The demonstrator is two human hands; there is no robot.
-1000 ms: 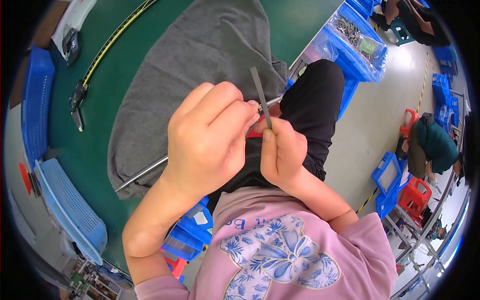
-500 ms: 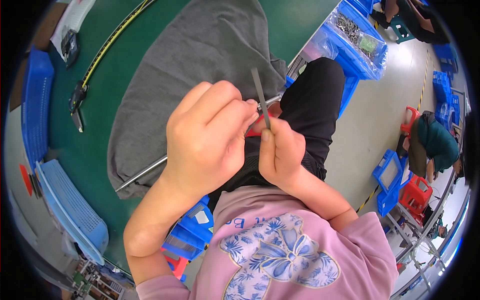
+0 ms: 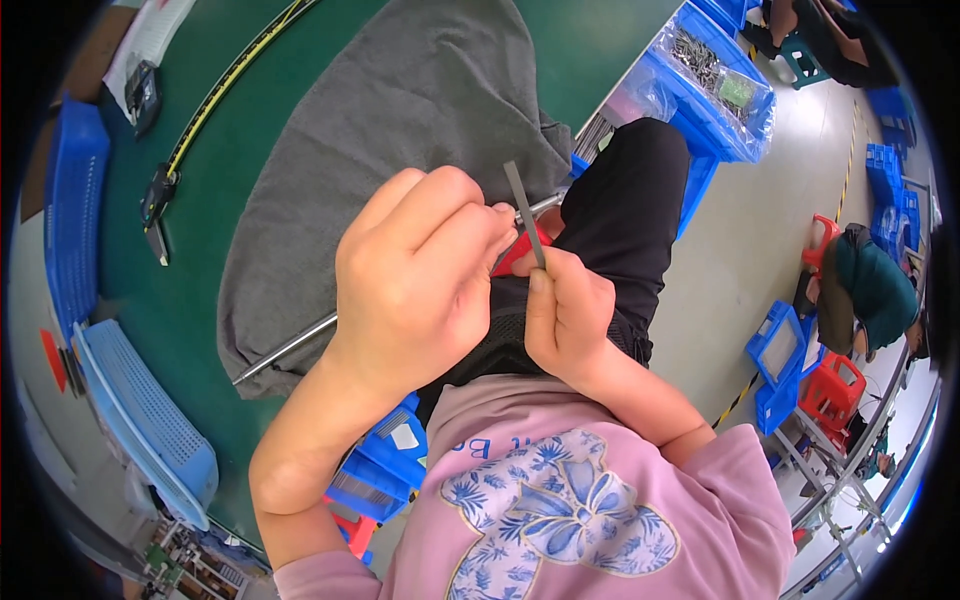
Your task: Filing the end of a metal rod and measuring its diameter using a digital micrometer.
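Note:
My left hand is closed around a long, thin silver metal rod. The rod slants from the lower left up to the right, its middle hidden behind the fingers, and its right part comes out beyond the fingertips. Between thumb and finger my right hand pinches a narrow flat grey strip, which looks like a small file. This strip crosses the rod just right of my left fingertips; whether they touch I cannot tell. Under the rod's left end lies a dark grey cloth.
The cloth is spread on a green tabletop. At left lie a yellow-black caliper and blue baskets. A blue bin of small metal parts stands at upper right. Another person bends near a red stool.
My right hand has drawn the grey strip a short way toward me and slightly right across the rod. My left hand and the rod have hardly moved.

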